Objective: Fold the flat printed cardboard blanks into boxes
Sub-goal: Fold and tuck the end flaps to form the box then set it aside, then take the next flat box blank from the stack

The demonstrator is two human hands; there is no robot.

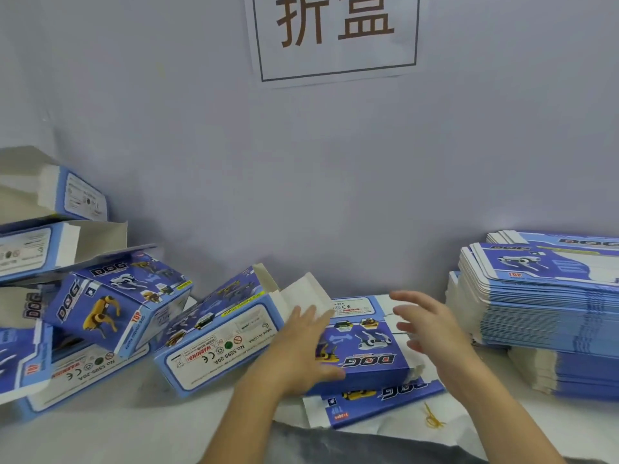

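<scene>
Left hand (303, 349): fingers straight, resting on the flat blank (363, 343) at the worktop's near edge.
Right hand (432, 333): spread, hovering above it.
Blank stack (542, 309): right edge.

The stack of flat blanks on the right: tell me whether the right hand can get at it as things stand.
Probably yes. The right hand hovers open and holds nothing, and the stack of flat blanks sits just to its right with its top uncovered; nothing stands between them.

A paper sign (335, 38) hangs on the wall (167, 128).
</scene>
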